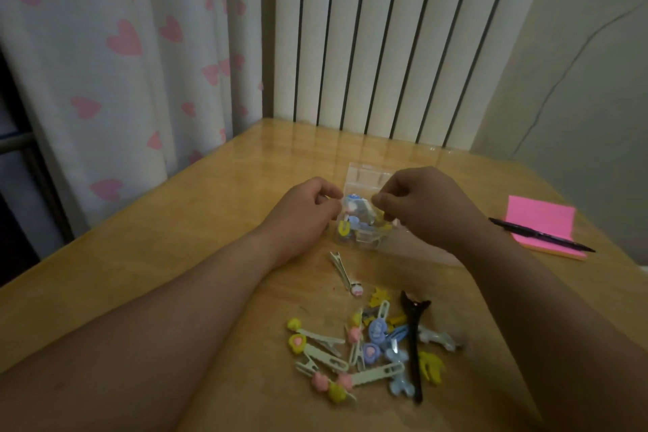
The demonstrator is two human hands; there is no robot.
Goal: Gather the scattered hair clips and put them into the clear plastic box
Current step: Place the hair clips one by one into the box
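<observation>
Left hand (308, 209) and right hand (417, 202), fingers curled, each pinch one side of the clear soft plastic zip pouch (366, 226) at mid-table. No rigid box is visible, so the pouch seems to be the container. Several blue and yellow clips are inside. Nearer, on the glossy wooden table (157, 256), lie a lone silver alligator clip (342, 270) and the loose pile of pastel hair clips (371, 347), with a long black clip (413, 340) on its right. The step looks like spreading the mouth: pull the sides apart evenly with the opening upward, then hold with one hand and feed clips with the other, the black one lengthwise. Pink sticky-note pad (541, 221) and black pen (540, 234) sit far right and can be ignored.
</observation>
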